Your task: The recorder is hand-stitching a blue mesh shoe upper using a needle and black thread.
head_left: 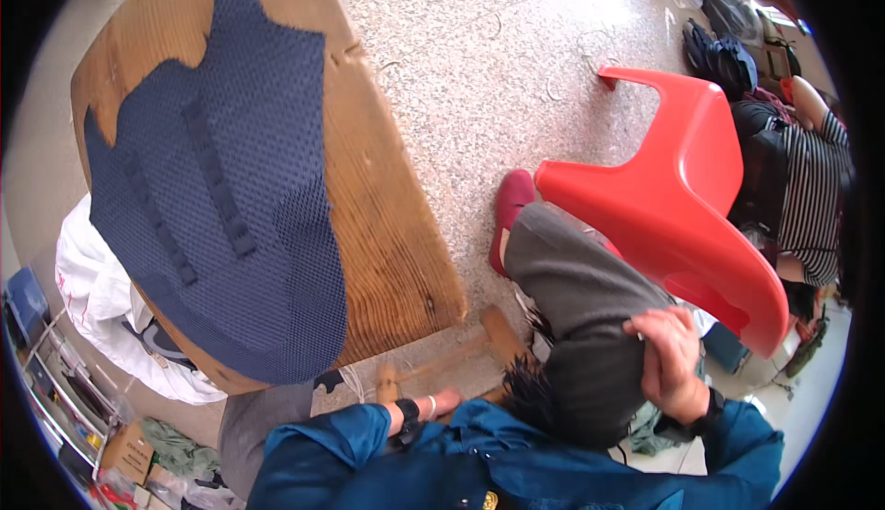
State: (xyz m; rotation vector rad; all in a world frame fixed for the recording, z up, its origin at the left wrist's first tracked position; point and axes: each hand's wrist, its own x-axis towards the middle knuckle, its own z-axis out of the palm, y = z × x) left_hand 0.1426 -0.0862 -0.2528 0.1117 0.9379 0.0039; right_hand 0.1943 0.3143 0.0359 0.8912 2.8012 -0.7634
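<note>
A large dark-blue textured fabric panel (pixel 249 151), curved and cut like a vest piece, lies flat on a worn wooden table (pixel 396 243). Two narrow strips of dark webbing (pixel 219 178) run along it, stitched down at intervals. Neither of my hands touches the panel. My left hand (pixel 444 403) is low by my lap, just past the table's near edge, beside a wooden bar; its fingers are mostly hidden. Over my right knee in dark grey trousers (pixel 590 326), my right hand (pixel 673 363) is loosely bent, thumb apart from the fingers, with nothing visible in it.
A red plastic chair (pixel 682 178) stands to the right, beside my pink shoe (pixel 512 211). Beyond it is another person in a striped top (pixel 811 197). White cloth (pixel 101 298) hangs at the table's left, near a rack (pixel 64 399) and a cardboard box (pixel 127 452).
</note>
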